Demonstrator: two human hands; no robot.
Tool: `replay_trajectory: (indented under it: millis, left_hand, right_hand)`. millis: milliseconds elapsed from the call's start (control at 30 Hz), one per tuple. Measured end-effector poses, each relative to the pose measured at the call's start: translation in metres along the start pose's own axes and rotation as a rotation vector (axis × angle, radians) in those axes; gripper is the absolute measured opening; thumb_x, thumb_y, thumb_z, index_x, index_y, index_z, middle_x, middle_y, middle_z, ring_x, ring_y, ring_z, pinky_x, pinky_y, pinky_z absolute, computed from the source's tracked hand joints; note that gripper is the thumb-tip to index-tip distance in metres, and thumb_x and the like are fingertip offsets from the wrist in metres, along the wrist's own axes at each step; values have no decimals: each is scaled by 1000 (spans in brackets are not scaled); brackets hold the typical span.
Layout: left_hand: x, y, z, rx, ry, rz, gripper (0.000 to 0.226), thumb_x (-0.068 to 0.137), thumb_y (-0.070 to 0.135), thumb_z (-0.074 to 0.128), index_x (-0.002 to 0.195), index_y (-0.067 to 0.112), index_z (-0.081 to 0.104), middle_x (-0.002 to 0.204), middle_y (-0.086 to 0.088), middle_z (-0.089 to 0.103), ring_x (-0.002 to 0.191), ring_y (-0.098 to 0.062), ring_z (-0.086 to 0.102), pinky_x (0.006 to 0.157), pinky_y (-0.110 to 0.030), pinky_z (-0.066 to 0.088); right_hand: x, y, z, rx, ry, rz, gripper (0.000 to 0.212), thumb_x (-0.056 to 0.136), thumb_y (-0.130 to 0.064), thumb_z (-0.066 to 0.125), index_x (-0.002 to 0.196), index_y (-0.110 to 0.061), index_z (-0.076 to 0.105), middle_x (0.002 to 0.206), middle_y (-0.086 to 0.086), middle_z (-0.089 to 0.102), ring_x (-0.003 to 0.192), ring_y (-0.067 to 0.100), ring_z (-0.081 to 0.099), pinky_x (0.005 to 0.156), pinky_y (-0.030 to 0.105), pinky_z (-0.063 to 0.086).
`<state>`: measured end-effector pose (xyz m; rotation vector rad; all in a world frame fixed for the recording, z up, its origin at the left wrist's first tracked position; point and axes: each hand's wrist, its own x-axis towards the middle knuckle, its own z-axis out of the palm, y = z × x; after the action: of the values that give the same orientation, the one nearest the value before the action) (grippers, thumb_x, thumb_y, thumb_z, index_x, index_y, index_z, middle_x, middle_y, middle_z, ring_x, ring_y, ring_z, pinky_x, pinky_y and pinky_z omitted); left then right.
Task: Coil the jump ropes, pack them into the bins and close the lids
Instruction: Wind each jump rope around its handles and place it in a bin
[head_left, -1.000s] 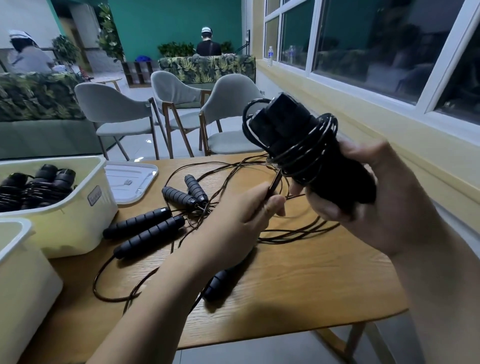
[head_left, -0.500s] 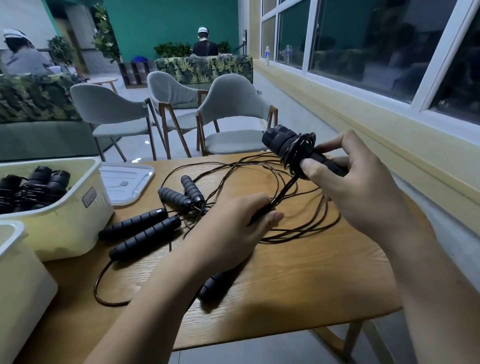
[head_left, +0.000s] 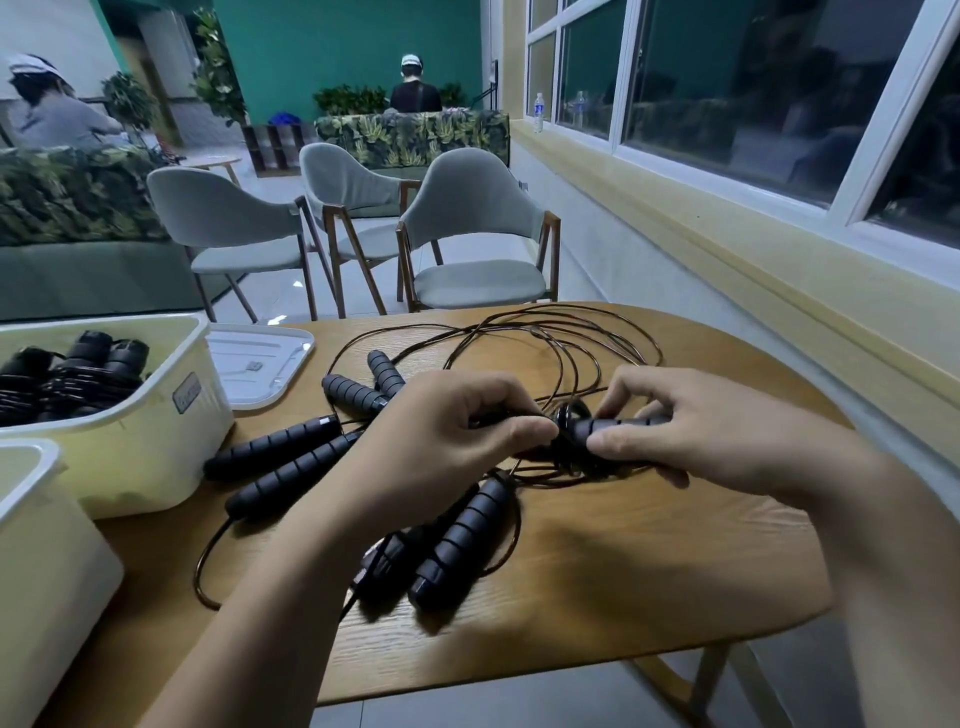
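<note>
My right hand (head_left: 691, 431) grips a pair of black jump-rope handles (head_left: 608, 428) with cord wound round them, low over the wooden table (head_left: 649, 561). My left hand (head_left: 447, 436) pinches the thin black cord (head_left: 524, 415) right beside the wound coil. Loose cord (head_left: 519, 338) loops over the table behind my hands. Several more black ribbed handles (head_left: 285, 457) lie on the table to the left and below my left hand. An open cream bin (head_left: 130, 441) at the left holds coiled ropes (head_left: 67, 379). A second cream bin (head_left: 36, 571) stands at the near left.
A white lid (head_left: 260, 369) lies flat behind the first bin. Three grey chairs (head_left: 467, 249) stand beyond the table's far edge. A yellow wall ledge under windows runs along the right. Two people sit far back in the room.
My right hand has lowered the wound handles from face height down to just above the table. My left hand has moved up to the coil, still pinching the cord.
</note>
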<state>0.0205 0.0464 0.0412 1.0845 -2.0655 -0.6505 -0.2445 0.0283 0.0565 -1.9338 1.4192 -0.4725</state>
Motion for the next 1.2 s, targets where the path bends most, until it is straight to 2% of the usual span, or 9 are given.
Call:
replay_trajectory:
  millis: [167, 267, 433, 500, 633, 800, 967, 1067, 1200]
  left_hand:
    - [0, 2, -3, -69, -3, -17, 21, 82, 47, 80, 85, 27, 77, 76, -4, 70, 76, -29, 64, 69, -44, 52]
    - [0, 1, -3, -54, 1, -20, 25, 77, 52, 80, 81, 28, 76, 73, -5, 66, 73, -29, 59, 61, -35, 45]
    - [1, 4, -6, 131, -9, -45, 37, 75, 67, 71, 83, 32, 73, 66, -3, 62, 59, -18, 50, 54, -37, 39]
    - [0, 3, -8, 252, -4, -20, 37, 79, 69, 68, 84, 32, 72, 60, 1, 59, 55, -13, 47, 50, -25, 32]
    - [0, 2, -8, 407, 7, 17, 38, 88, 69, 59, 91, 35, 74, 62, 6, 63, 64, -11, 55, 50, -22, 32]
    - [4, -3, -3, 434, -4, 77, 28, 95, 59, 59, 104, 38, 75, 86, 13, 74, 82, -6, 63, 69, -23, 47]
    - [6, -3, 0, 408, 3, 129, 42, 95, 65, 48, 105, 34, 75, 87, 15, 72, 81, -4, 62, 70, -25, 50]
    - [7, -8, 6, 415, 12, 164, 47, 100, 69, 43, 106, 32, 72, 89, 13, 72, 81, -9, 65, 69, -36, 53]
    - [14, -9, 10, 440, 17, 184, 46, 99, 72, 37, 110, 35, 62, 87, 11, 71, 80, -11, 66, 67, -35, 55]
  right_hand:
    - [-9, -6, -5, 128, -294, -9, 13, 95, -45, 78, 95, -34, 69, 89, 11, 81, 62, 18, 58, 56, 28, 41]
    - [-12, -9, -7, 162, -403, -26, 21, 90, -52, 77, 97, -33, 69, 92, 16, 81, 61, 22, 57, 55, 30, 37]
    - [-13, -9, -10, 167, -398, -25, 27, 88, -52, 74, 99, -28, 70, 91, 18, 80, 60, 21, 57, 52, 27, 39]
    - [-12, -7, -10, 142, -393, -11, 24, 91, -50, 76, 98, -28, 70, 90, 17, 80, 60, 22, 57, 53, 29, 40]
    - [-12, -5, -9, 69, -400, 15, 18, 96, -48, 76, 97, -31, 70, 87, 13, 81, 61, 19, 58, 53, 26, 42]
    - [-11, -4, -9, 115, -460, 6, 36, 85, -52, 74, 103, -22, 69, 88, 17, 80, 59, 22, 57, 52, 26, 40]
    - [-8, 3, -12, 269, -561, -81, 47, 83, -50, 75, 105, -11, 63, 90, 26, 76, 63, 29, 55, 51, 28, 37]
    - [-7, 5, -13, 436, -647, -157, 35, 86, -39, 72, 103, -9, 61, 86, 26, 72, 56, 25, 57, 46, 25, 39]
    - [1, 4, -5, 705, -676, -258, 33, 92, -22, 62, 112, 3, 54, 88, 28, 67, 60, 32, 60, 45, 25, 43]
